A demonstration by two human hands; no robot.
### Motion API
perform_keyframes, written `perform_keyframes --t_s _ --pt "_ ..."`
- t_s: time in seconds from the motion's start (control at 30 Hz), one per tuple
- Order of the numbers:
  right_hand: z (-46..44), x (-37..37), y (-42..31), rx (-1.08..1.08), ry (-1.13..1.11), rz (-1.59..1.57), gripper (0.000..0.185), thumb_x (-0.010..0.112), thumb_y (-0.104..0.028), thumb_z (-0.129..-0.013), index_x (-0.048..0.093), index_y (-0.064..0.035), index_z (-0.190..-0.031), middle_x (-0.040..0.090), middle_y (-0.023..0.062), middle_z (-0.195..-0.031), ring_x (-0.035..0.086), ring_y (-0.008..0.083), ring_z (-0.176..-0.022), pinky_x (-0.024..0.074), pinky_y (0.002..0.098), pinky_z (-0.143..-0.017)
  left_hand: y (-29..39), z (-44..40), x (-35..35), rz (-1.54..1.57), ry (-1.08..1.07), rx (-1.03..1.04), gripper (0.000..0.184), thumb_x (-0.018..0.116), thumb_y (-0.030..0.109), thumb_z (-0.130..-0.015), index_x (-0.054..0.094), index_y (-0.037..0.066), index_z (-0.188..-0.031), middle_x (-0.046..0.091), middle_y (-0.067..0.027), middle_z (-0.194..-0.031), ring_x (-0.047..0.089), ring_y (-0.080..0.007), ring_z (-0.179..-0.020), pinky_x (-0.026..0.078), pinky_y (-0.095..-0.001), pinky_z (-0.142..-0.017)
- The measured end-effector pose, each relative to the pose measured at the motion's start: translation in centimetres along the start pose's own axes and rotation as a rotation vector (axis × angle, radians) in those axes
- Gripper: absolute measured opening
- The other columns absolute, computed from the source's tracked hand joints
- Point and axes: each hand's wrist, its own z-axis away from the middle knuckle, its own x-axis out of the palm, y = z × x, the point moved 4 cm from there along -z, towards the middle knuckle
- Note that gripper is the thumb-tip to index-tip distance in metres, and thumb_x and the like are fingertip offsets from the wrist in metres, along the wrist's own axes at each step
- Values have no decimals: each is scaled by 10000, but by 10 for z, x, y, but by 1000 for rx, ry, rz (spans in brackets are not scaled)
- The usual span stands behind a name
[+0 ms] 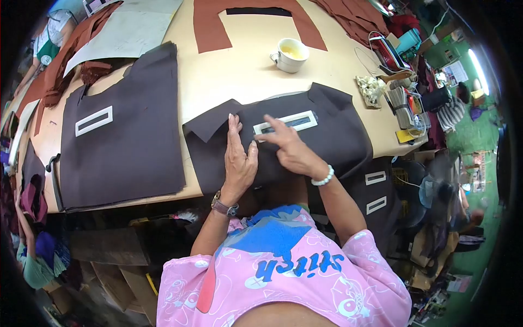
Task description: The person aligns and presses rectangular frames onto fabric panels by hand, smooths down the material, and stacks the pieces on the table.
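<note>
A dark fabric piece (332, 131) lies at the table's near edge in front of me, its upper corners folded over. On it sits a white rectangular frame-shaped patch (305, 121) with dark material showing through its slot. My left hand (239, 163) stands edge-on on the fabric just left of the patch, fingers stretched out and holding nothing. My right hand (294, 150) is over the patch's left part, fingers spread, fingertips at its left end. Whether those fingertips press on it I cannot tell. A stack of dark cut pieces (125, 152) with a similar white patch (93, 121) lies to the left.
A white cup (291, 55) of yellowish liquid stands beyond the fabric. Rust-brown cut pieces (261, 22) lie at the far side. Scissors (53, 169) rest by the left stack. More dark fabric with white patches (376, 205) hangs at right. Another person (41, 256) is at left.
</note>
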Motion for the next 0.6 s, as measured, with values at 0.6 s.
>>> perform_keyframes --t_s 0.6 --pt "25 -22 36 200 -19 1208 535 465 -181 -846 355 -115 -1365 213 106 -1459 195 353 -1335 121 549 -1074 1 -1 1 -82 -26 17 642 508 15 -820 201 -47 -1380 348 -249 -1363 391 -337 -1247 303 -386 -1036"
